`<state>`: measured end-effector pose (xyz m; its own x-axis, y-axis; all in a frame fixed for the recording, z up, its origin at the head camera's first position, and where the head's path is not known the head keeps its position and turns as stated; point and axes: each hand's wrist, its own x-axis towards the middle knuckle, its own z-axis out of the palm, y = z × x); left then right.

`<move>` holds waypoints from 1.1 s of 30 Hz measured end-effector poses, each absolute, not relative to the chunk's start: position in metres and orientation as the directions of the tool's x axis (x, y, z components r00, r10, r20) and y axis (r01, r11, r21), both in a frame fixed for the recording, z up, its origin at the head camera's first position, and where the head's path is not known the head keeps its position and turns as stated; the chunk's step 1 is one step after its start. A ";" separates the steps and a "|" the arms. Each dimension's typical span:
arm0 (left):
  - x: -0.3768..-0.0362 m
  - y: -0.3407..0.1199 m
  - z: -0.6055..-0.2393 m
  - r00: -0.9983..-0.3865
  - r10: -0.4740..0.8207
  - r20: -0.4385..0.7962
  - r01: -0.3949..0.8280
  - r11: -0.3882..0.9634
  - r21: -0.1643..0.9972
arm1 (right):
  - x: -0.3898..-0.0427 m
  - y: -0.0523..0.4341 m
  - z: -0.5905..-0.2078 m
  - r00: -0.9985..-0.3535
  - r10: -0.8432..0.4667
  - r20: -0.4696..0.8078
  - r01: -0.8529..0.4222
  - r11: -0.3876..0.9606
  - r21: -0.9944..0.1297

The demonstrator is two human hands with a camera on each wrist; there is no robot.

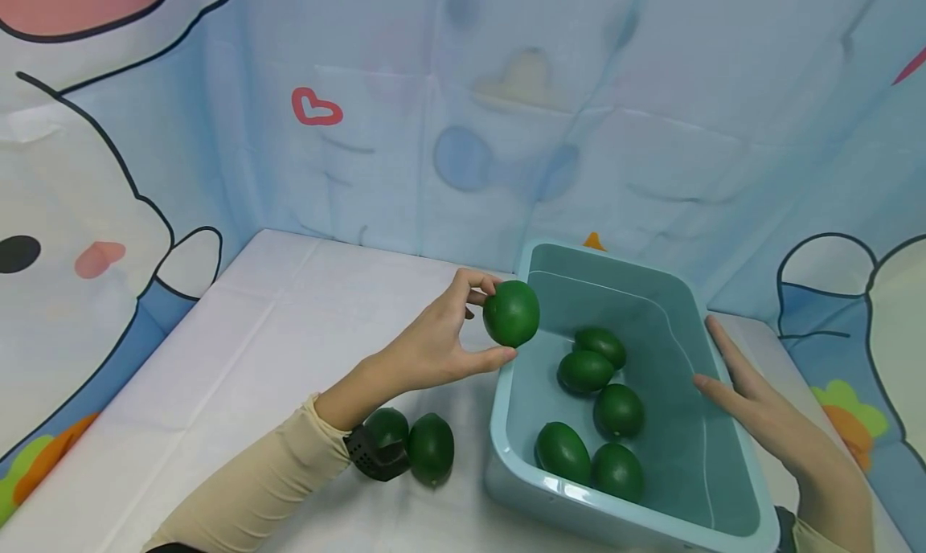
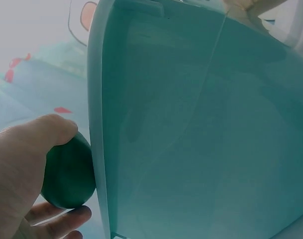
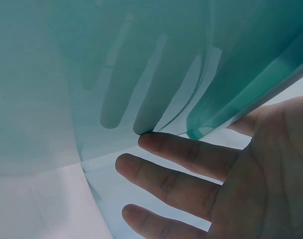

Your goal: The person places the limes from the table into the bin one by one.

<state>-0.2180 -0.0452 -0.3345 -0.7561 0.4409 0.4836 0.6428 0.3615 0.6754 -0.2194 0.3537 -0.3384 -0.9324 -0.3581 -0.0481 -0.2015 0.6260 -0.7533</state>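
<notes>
Green fruit held at the basin's rim, my other hand flat on its far side.

Nearest me, two green fruits [image 1: 418, 445] lie on the white table [image 1: 239, 352] by my left sleeve; just right sits the teal basin [image 1: 499, 424] with five green fruits [image 1: 595, 408] inside; my right hand [image 1: 760, 404] rests against its right rim, fingers straight and spread, gripping nothing; farther out, my left hand [image 1: 437, 344] pinches one green fruit [image 1: 511, 313] between thumb and fingertips, over the basin's left rim near its far corner; beyond hangs the cartoon backdrop [image 1: 463, 111].
</notes>
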 end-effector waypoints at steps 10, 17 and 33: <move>-0.218 -0.045 -0.336 -0.741 0.447 0.502 0.663 0.362 0.655 | -0.220 0.354 -0.339 -0.931 -0.363 -0.038 -0.213 0.625 -0.751; -0.217 -0.044 -0.335 -0.718 0.454 0.527 0.691 0.377 0.617 | -0.219 0.355 -0.341 -0.931 -0.363 -0.035 -0.213 0.619 -0.756; -0.220 -0.044 -0.337 -0.652 0.469 0.595 0.757 0.354 0.550 | -0.220 0.357 -0.339 -0.929 -0.366 -0.046 -0.208 0.622 -0.755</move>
<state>-0.2200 -0.0439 -0.3372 -0.6522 0.4692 0.5955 0.7566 0.3543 0.5495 -0.2198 0.3568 -0.3390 -0.9294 -0.3661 -0.0460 -0.2078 0.6224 -0.7546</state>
